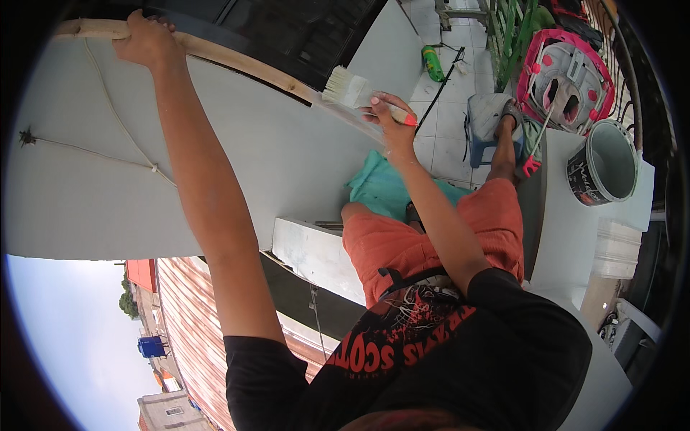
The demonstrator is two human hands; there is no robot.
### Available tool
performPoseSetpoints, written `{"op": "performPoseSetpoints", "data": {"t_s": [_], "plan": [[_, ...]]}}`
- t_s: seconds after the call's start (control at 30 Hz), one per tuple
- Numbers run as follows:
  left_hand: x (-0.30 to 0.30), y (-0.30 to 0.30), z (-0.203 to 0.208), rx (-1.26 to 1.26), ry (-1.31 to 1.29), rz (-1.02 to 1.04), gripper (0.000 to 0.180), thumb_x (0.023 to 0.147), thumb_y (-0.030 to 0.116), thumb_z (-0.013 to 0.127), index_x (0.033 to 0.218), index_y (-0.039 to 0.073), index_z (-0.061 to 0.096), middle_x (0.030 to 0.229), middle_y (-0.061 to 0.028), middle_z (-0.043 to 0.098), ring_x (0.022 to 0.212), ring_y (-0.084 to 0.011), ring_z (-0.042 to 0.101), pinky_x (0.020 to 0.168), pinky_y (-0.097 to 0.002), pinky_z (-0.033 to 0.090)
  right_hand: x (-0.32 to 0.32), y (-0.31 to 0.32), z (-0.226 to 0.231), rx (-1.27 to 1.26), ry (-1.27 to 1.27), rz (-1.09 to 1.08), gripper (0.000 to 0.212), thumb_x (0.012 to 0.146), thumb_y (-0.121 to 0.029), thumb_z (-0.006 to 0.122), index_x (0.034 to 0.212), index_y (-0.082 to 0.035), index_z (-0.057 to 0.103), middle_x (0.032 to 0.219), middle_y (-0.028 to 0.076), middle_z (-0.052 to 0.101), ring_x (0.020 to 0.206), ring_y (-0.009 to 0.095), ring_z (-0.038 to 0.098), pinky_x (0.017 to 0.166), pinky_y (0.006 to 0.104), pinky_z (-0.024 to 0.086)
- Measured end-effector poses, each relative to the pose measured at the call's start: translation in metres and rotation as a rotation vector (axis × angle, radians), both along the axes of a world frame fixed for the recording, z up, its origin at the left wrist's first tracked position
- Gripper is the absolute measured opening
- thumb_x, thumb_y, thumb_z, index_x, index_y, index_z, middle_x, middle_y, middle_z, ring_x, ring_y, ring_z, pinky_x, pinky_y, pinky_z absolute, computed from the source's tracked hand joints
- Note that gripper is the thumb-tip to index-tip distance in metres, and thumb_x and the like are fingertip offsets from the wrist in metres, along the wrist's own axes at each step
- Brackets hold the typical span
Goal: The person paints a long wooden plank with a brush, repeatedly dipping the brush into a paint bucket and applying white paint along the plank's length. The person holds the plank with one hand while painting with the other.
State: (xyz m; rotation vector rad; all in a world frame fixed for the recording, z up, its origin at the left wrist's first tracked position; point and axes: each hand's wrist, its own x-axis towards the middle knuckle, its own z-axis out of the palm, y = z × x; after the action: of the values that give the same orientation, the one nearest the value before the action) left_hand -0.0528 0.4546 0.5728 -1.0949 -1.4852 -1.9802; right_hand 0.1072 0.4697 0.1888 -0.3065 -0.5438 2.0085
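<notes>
Cream-bristled brush [354,92], its handle [399,114] partly hidden by the right hand [393,128].

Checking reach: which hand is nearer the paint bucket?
Right. The right hand, gripping the paintbrush, is left of the paint bucket; the left hand, on the wooden trim, is much farther left.

A pink-rimmed plastic seat [575,66] with pink dots lies at upper right, and left of it a green bottle [433,63] rests on the white tiled floor [447,147], well above a crumpled teal cloth [377,185]. At lower left, a blue tank [151,347] stands between a corrugated roof [198,316] and pale sky [65,323].
</notes>
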Motion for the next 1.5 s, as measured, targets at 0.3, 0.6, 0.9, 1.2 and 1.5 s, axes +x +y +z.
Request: {"op": "performPoseSetpoints", "data": {"t_s": [0.3, 0.6, 0.9, 1.2, 1.5], "plan": [[-0.018, -0.008, 0.012, -0.077, -0.069, -0.304, 0.018, 0.091, 0.005, 0.056, 0.09, 0.003, 0.038, 0.064, -0.0047, 0.042, 0.051, -0.0147, 0.039, 0.048, -0.0334, 0.034, -0.008, -0.012, -0.128, -0.37, -0.234, -0.01, 0.029, 0.097, -0.017, 0.073, 0.119, 0.0, 0.064, 0.105, 0.012, 0.07, 0.092, 0.024, 0.073, 0.084, 0.0357, 0.062], [-0.038, -0.028, 0.025, -0.255, -0.166, -0.634, 0.022, 0.095, 0.013, 0.048, 0.079, 0.011, 0.033, 0.061, -0.0012, 0.031, 0.051, -0.0128, 0.03, 0.05, -0.0289, 0.03, -0.014, -0.013, -0.049, -0.25, -0.027, 0.287, 0.031, 0.097, -0.016, 0.072, 0.122, 0.001, 0.063, 0.106, 0.015, 0.071, 0.094, 0.026, 0.073, 0.085, 0.0376, 0.062], [-0.045, -0.033, 0.018, -0.239, -0.166, -0.626, 0.024, 0.091, 0.012, 0.049, 0.073, 0.013, 0.034, 0.058, -0.0004, 0.032, 0.05, -0.0124, 0.03, 0.049, -0.0273, 0.03, 0.006, 0.009, -0.022, -0.074, 0.04, 0.159, 0.032, 0.097, -0.013, 0.072, 0.123, 0.006, 0.066, 0.106, 0.016, 0.072, 0.091, 0.025, 0.074, 0.082, 0.0358, 0.064], [-0.015, -0.004, 0.008, -0.085, -0.122, -0.294, 0.024, 0.096, 0.01, 0.056, 0.081, 0.007, 0.039, 0.062, -0.0024, 0.036, 0.053, -0.0137, 0.034, 0.05, -0.0302, 0.032, -0.002, -0.008, -0.134, -0.161, -0.49, -0.055, 0.016, 0.094, -0.008, 0.07, 0.105, 0.003, 0.075, 0.102, 0.014, 0.074, 0.091, 0.024, 0.074, 0.085, 0.0362, 0.063], [-0.012, 0.019, 0.003, 0.014, 0.002, -0.032, 0.016, 0.092, -0.001, 0.059, 0.092, -0.005, 0.043, 0.071, -0.0109, 0.048, 0.055, -0.0183, 0.047, 0.048, -0.0345, 0.039, 0.015, -0.012, 0.013, 0.69, -0.594, -0.143, 0.014, 0.088, -0.01, 0.073, 0.1, -0.006, 0.08, 0.085, 0.013, 0.067, 0.077, 0.024, 0.067, 0.07, 0.0381, 0.053]]}}
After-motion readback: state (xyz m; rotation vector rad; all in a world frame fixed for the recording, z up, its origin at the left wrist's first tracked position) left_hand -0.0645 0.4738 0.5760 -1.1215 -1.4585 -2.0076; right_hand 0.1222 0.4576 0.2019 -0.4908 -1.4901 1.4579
